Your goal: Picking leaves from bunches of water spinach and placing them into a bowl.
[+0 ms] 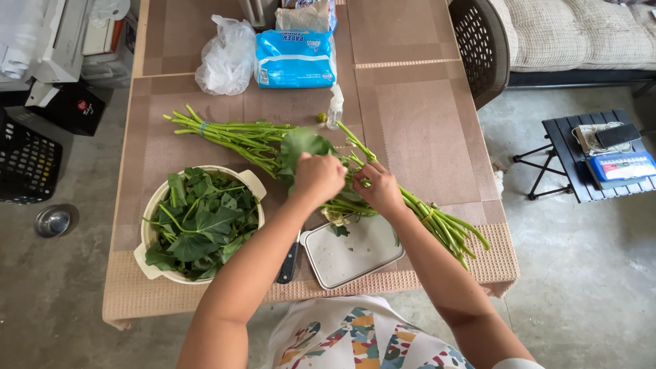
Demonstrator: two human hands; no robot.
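- Left hand [318, 179] closed in a fist around a leafy green stalk [301, 145], held above the middle of the tabletop [417, 109]
- Right hand [378, 188] just beside the left, fingers pinched on the same greens at the stem
- Both hands sit over the far edge of a white rectangular tray [352, 251], which holds a few leaf scraps
- Bundle of long green stems [437, 220] runs diagonally under the right hand toward the near right corner of the tabletop, bound with a yellowish band near the wrist
- Second bundle of stems [225, 133] lies across the tabletop beyond the hands, tied with a blue band at its left end
- Cream bowl with two handles [254, 181] left of the tray, filled with picked green leaves [201, 222]
- Knife with a black handle [288, 263] lies between bowl and tray, partly hidden under the left forearm
- Small clear spray bottle [334, 109] stands upright just beyond the stems, a small green round fruit [321, 117] touching or just beside it; cannot tell which
- Blue pack of paper goods [295, 58] and a crumpled clear plastic bag [225, 58] at the far end of the tabletop
- Off the tabletop: black crate [27, 164] and metal bowl [56, 221] on the floor at left, small black folding table [581, 154] at right
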